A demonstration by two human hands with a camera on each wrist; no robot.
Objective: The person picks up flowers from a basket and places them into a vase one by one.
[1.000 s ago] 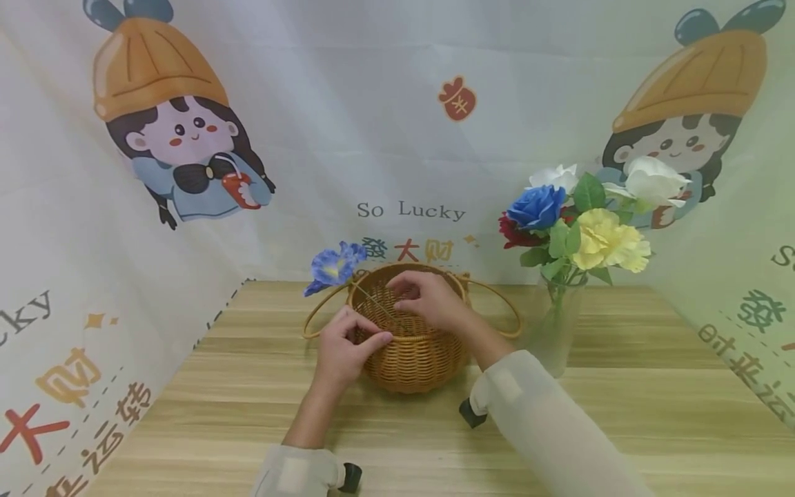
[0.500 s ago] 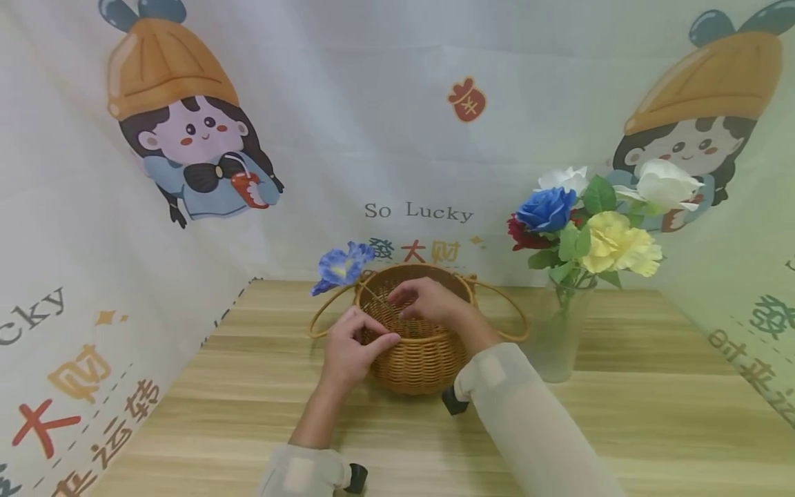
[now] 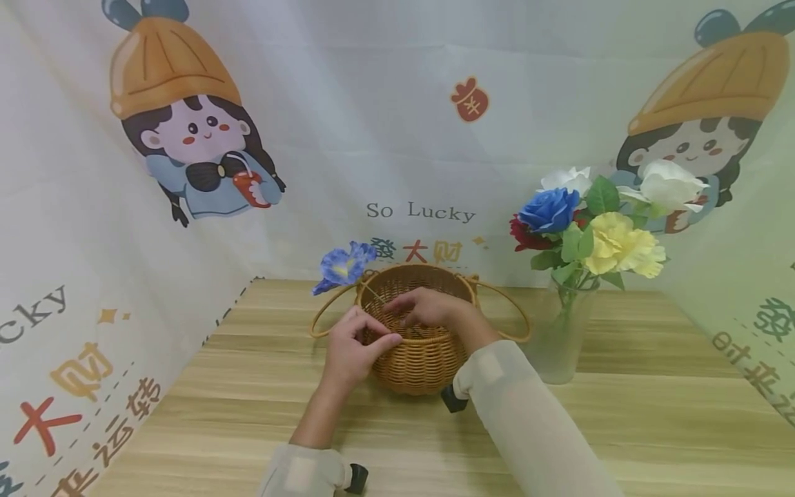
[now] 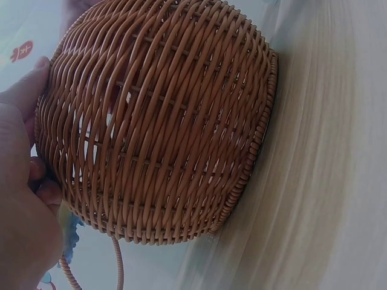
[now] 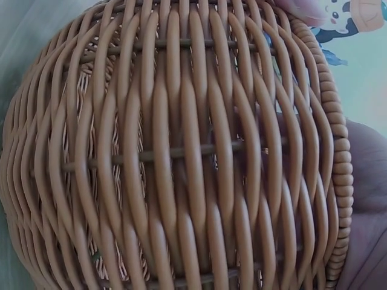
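Note:
A brown wicker basket [image 3: 419, 366] stands upright on the table, its two looped handles folded out to the sides. My left hand [image 3: 350, 348] grips its near left rim, thumb outside and fingers over the edge; the left wrist view shows this hand [image 4: 27, 205] against the weave. Inside the basket's mouth is my right hand [image 3: 431, 309], its index fingertip by the stem of a blue-violet iris-like flower [image 3: 344, 267]. That bloom leans out over the back left rim. The stem's lower end is hidden. Basket wall [image 5: 181, 151] covers most of the right wrist view.
To the right of the basket, a frosted vase [image 3: 562, 345] holds blue, red, white and yellow artificial flowers [image 3: 611, 241]. A printed cloth [image 3: 348, 103] hangs behind and along both sides of the wooden table [image 3: 205, 414].
My right hand has moved slightly left and lower inside the basket, its index finger reaching further toward the stem. My left hand stays on the rim. The head view has shifted slightly left.

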